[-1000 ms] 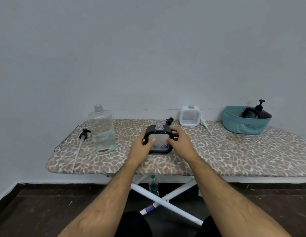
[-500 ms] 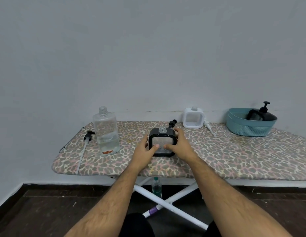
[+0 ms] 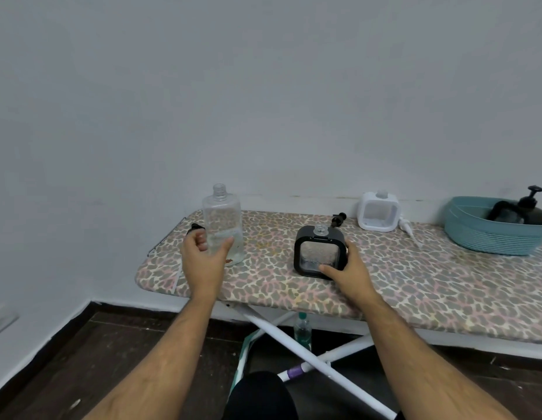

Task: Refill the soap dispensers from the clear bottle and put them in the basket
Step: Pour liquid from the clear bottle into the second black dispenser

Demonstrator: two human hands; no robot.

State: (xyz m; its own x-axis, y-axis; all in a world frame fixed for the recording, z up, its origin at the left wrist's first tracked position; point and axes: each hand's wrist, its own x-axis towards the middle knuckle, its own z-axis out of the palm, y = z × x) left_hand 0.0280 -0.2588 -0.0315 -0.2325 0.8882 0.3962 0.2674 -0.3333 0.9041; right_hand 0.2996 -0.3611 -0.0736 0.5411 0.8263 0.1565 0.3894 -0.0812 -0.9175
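A clear bottle (image 3: 222, 218) stands uncapped near the left end of the leopard-print ironing board (image 3: 415, 280). My left hand (image 3: 204, 259) is right in front of its lower part, fingers apart, thumb across the bottle's front. A square black soap dispenser (image 3: 319, 253) with an open neck stands mid-board; my right hand (image 3: 353, 269) grips its right side and lower corner. Its black pump (image 3: 338, 219) lies just behind it. A white dispenser (image 3: 378, 212) stands open at the back, with its white pump (image 3: 410, 230) lying beside it. The teal basket (image 3: 490, 237) at the right holds another black dispenser (image 3: 525, 207).
A black pump head (image 3: 195, 227) lies left of the clear bottle, mostly hidden by my left hand. The board stands against a grey wall. Under it are white crossed legs (image 3: 309, 356) and a small bottle (image 3: 302, 330) on the dark floor.
My left hand has left the black dispenser and moved left to the clear bottle. My right hand stays on the dispenser. The view has shifted, so the board sits further right.
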